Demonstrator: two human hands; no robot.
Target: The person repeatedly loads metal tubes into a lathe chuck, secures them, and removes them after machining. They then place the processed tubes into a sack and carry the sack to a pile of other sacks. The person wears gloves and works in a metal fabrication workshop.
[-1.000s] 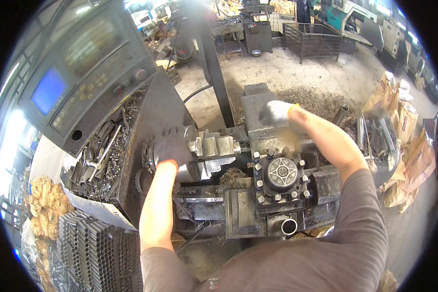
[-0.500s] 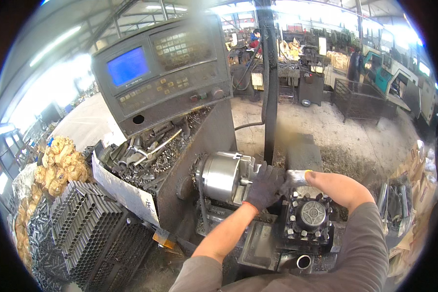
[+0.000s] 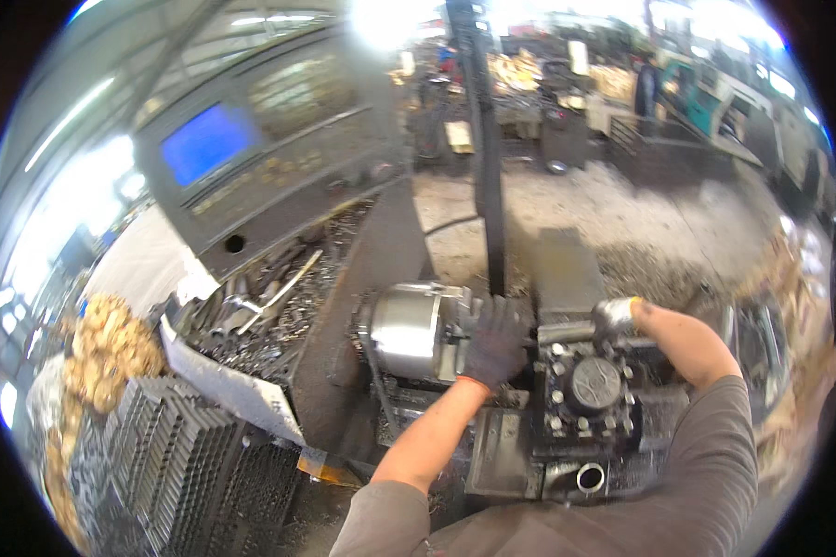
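My left hand [image 3: 494,345], in a dark glove, is beside the jaws [image 3: 457,316] of a shiny lathe chuck [image 3: 407,330]. Its fingers are stretched out and slightly apart; whether they touch the jaws is unclear. In a greyish glove, my right hand [image 3: 615,318] is closed around one end of a metal tube [image 3: 565,331]. The tube lies level, its free end pointing left toward my left hand, just beyond the square tool post [image 3: 596,385] with bolts around its top. A round hollow holder [image 3: 590,477] sits on the near side of the tool post.
A control panel [image 3: 279,139] with a blue screen stands at the left. Below it, a tray [image 3: 223,376] holds chips and hand tools. Stacked tubes [image 3: 172,455] fill the lower left. A dark upright post [image 3: 489,186] rises behind the chuck. Cardboard [image 3: 808,371] lines the right.
My right hand has moved right, away from my left hand, and the tube in it now shows. The left hand's fingers have straightened. The whole view has shifted and blurred somewhat.
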